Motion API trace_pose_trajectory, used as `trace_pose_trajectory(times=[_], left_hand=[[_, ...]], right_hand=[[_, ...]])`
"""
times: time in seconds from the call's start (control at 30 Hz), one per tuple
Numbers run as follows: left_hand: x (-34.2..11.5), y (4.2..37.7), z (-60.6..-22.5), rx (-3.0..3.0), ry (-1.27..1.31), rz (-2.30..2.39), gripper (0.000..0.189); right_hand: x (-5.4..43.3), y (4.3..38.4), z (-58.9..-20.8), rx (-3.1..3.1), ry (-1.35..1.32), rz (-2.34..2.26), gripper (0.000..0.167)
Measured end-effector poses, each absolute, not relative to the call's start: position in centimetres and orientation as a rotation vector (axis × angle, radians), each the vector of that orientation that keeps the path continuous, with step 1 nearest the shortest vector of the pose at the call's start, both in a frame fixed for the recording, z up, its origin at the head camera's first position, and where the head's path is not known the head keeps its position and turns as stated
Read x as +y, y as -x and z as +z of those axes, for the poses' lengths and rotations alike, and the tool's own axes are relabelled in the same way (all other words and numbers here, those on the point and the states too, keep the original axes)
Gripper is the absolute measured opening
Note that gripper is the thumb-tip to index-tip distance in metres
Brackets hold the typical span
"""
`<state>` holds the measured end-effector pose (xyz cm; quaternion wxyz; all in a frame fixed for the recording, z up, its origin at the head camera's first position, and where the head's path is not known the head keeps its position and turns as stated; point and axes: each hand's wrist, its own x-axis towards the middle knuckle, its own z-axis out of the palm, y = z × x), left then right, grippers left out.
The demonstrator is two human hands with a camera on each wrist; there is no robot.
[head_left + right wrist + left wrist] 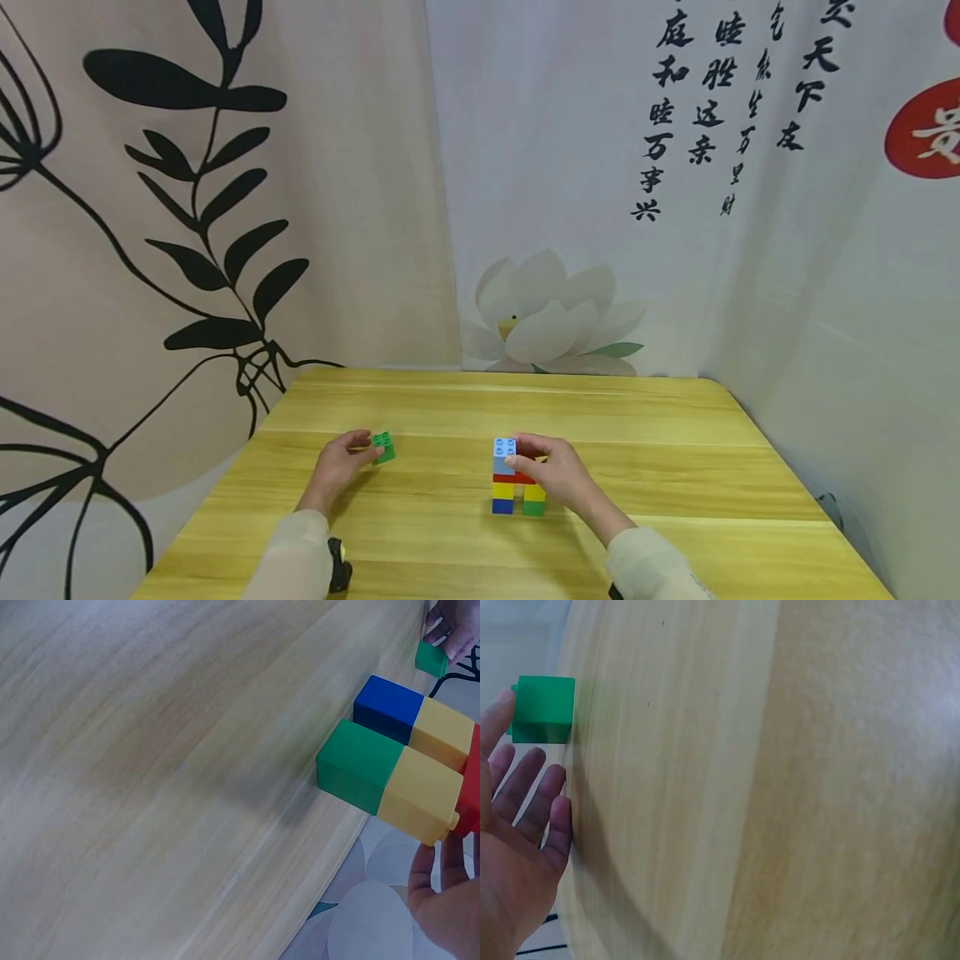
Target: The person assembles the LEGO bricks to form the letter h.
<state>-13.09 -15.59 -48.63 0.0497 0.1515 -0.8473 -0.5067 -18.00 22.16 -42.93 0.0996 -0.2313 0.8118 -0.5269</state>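
Note:
My left hand (339, 468) pinches a small green building block (383, 447) by its edge, its studs facing up toward the head view. In the left wrist view the thumb lies at the studded side of this green block (544, 709), and the other fingers are spread below it. On the right, my right hand (561, 473) grips the top of a block structure, thumb against the light blue block (504, 458). Beneath is a red block (504, 478) spanning two legs: yellow over blue (502, 506), and yellow over green (534, 507). The fingers partly hide the structure's upper right side.
The structure stands on a wooden table (420, 542), with a gap between its legs. Behind the table hangs a curtain (375, 208) with plant prints, a lotus and writing. A black band (339, 567) is at the left wrist.

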Motion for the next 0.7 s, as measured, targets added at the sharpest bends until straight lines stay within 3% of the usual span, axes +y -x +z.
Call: trace_pose_trajectory(times=[0.7], left_hand=[[-15.74,13.68,-49.13,-2.600,-0.462,-1.474,0.048]], right_hand=[[22.16,18.03,-42.84,2.406,0.688,-1.537,0.050]])
